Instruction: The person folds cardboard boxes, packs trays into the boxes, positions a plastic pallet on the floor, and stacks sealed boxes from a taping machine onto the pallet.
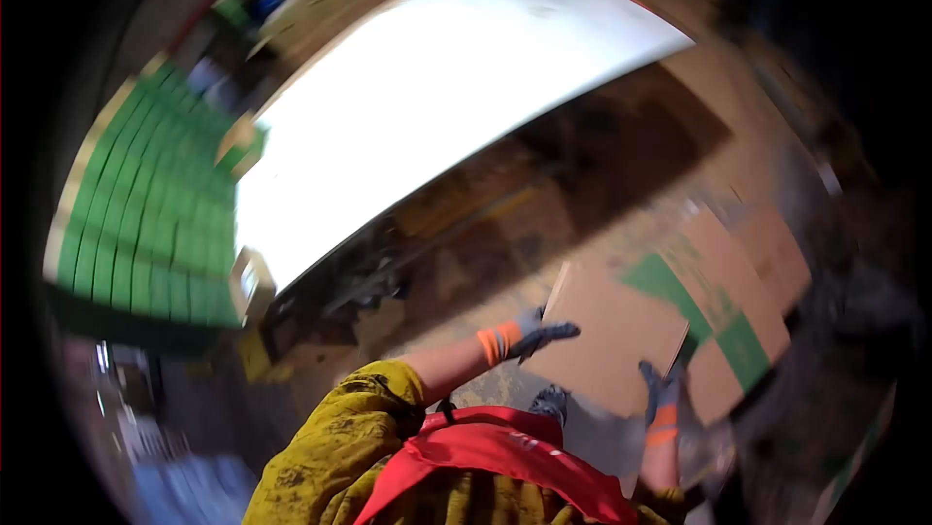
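Observation:
Both hands wear dark gloves with orange cuffs. My left hand (539, 334) is at the left edge of a flat brown cardboard piece (607, 331), with its fingers stretched out over that edge. At the right edge of the same cardboard is my right hand (660, 387), its fingers spread and pointing up. Whether either palm presses on the cardboard is not clear. Beyond it lie more cardboard pieces with green print (743, 345).
A large bright white tabletop (427, 107) spans the upper middle. Green stacked boxes (146, 204) stand at the left, with small cartons (252, 287) by the table's left edge. Dark clutter lies under the table. A blue item (194, 486) is at lower left.

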### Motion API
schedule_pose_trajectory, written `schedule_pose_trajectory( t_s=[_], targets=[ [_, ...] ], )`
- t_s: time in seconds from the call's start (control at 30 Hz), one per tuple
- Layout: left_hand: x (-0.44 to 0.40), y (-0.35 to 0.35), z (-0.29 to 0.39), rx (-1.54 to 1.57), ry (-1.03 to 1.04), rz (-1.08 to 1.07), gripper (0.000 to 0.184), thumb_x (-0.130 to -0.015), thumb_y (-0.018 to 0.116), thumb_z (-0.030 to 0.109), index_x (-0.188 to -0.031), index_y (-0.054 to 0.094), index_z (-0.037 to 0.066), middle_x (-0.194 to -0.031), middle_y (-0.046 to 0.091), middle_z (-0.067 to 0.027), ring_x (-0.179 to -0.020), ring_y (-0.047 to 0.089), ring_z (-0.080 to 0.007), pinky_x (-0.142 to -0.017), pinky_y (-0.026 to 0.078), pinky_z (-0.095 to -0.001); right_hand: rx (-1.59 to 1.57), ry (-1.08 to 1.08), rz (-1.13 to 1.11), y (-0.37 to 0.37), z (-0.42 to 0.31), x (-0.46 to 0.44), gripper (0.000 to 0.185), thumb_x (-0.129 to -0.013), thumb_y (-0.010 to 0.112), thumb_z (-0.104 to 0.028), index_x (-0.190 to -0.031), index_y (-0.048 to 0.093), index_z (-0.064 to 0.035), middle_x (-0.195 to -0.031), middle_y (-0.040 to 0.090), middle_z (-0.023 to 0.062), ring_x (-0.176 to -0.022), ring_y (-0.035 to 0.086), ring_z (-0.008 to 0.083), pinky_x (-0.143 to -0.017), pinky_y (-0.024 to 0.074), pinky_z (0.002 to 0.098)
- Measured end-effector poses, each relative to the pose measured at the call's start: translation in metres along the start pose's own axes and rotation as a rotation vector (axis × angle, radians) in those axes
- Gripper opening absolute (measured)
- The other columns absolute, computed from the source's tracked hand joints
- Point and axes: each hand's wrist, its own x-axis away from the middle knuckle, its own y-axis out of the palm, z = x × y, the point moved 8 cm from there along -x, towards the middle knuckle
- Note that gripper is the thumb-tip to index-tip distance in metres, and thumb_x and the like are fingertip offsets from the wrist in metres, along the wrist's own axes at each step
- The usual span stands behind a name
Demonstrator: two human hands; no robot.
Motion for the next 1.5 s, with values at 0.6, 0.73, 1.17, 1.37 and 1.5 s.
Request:
schedule_pose_trajectory(
  t_s=[0.6,0.73,1.17,1.37,1.5],
  targets=[
    [0.42,-0.153,-0.763,1.193,0.595,1.445,0.038,-0.094,0.04,0.032,-0.117,0.052,0.004,-0.108,0.059,-0.0073,-0.098,0.057,-0.0194,-0.086,0.045,-0.031,0.717,0.677,-1.383,0.648,0.336,0.349,0.043,-0.085,0.061,-0.019,-0.121,0.048,-0.0005,-0.112,0.058,0.0082,-0.1,0.055,0.0171,-0.083,0.0443,0.0287],
    [0.474,-0.057,-0.92,1.935,0.518,1.397,0.045,-0.09,0.04,0.04,-0.129,0.043,0.017,-0.144,0.029,-0.006,-0.126,0.034,-0.0285,-0.106,0.024,-0.044,0.644,0.794,-1.399,0.745,0.454,0.407,0.039,-0.091,0.051,-0.025,-0.122,0.048,-0.0011,-0.114,0.057,0.008,-0.102,0.054,0.0188,-0.086,0.0432,0.0307],
    [0.539,0.063,-0.974,2.343,-0.392,1.535,0.039,-0.093,0.041,0.039,-0.117,0.05,0.009,-0.112,0.046,-0.0069,-0.1,0.044,-0.0233,-0.085,0.034,-0.0378,0.744,0.36,-1.188,1.1,0.734,0.367,0.033,-0.087,0.055,-0.021,-0.117,0.051,-0.0067,-0.097,0.061,0.0093,-0.085,0.057,0.022,-0.076,0.0456,0.0332],
    [0.613,0.004,-1.031,2.431,-0.4,1.646,0.038,-0.092,0.043,0.038,-0.112,0.052,0.008,-0.101,0.049,-0.0063,-0.089,0.046,-0.021,-0.076,0.036,-0.0351,1.534,0.468,-1.419,1.038,0.796,0.503,0.044,-0.085,0.058,-0.026,-0.123,0.047,-0.0076,-0.099,0.062,0.0099,-0.084,0.058,0.0201,-0.074,0.0471,0.032],
    [0.635,-0.011,-1.086,2.513,-0.443,1.616,0.036,-0.092,0.044,0.038,-0.109,0.053,0.007,-0.093,0.051,-0.0059,-0.082,0.048,-0.0195,-0.07,0.037,-0.0333,1.798,0.677,-1.883,1.039,0.85,0.682,0.051,-0.084,0.059,-0.03,-0.128,0.045,-0.0081,-0.1,0.062,0.0103,-0.083,0.059,0.0188,-0.072,0.0481,0.0313]
  ],
)
